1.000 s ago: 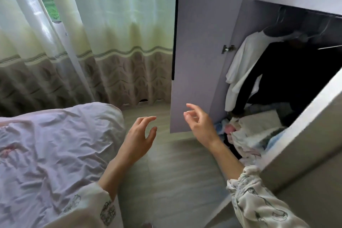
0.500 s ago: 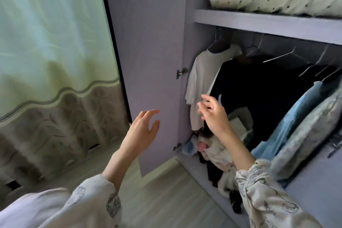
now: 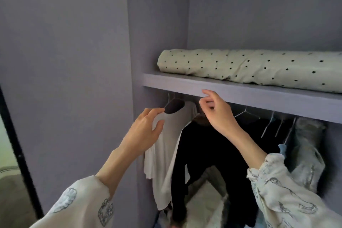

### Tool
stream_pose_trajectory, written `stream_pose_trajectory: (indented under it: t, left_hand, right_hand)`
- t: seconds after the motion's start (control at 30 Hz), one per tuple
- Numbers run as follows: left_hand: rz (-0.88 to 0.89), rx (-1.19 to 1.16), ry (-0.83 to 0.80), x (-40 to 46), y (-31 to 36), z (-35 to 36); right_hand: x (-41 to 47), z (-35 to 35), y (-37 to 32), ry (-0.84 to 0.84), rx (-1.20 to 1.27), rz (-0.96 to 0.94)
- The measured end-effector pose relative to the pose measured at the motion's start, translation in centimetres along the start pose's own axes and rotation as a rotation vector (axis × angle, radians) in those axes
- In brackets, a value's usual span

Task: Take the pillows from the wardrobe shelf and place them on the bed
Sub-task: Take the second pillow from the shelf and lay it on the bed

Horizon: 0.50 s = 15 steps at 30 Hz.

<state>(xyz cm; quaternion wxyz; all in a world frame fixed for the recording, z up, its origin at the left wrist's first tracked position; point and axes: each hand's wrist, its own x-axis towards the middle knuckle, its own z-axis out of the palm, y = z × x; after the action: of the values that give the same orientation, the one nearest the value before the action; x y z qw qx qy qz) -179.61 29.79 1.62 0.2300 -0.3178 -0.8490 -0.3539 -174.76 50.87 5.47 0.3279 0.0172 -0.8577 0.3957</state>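
The pillow (image 3: 249, 67) is showing a soft, matt cream cloth cover, dotted black and creasing along its length. The wardrobe shelf (image 3: 240, 92) beneath it is presenting a smooth, matt lilac painted board, as is the door panel (image 3: 64, 61). The hangers (image 3: 268, 126) are looking like thin, pale wire. The white top (image 3: 166, 153) and black garment (image 3: 212, 163) are hanging as matt fabric. The sleeves (image 3: 288, 200) are appearing as light printed cloth.

A dotted pillow (image 3: 249, 67) lies on the wardrobe shelf (image 3: 240, 93). Both hands, left (image 3: 143, 131) and right (image 3: 218, 113), reach up just below it, empty, fingers loose, before hanging clothes (image 3: 212, 153).
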Motion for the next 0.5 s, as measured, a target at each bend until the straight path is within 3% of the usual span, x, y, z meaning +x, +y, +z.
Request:
stream_pose_trajectory:
  t: [0.3, 0.4, 0.5]
  left_hand:
    - [0.258, -0.054, -0.025, 16.5, 1.0, 4.6]
    - [0.363, -0.071, -0.001, 21.4, 1.3, 5.8]
    - [0.463, 0.019, 0.004, 26.0, 1.1, 7.1]
  right_hand:
    - [11.2, -4.7, 1.8, 0.193, -0.401, -0.149]
    - [14.3, -6.2, 2.5, 0.284, -0.637, -0.203]
    - [17.1, -7.0, 3.5, 0.286, -0.881, -0.137]
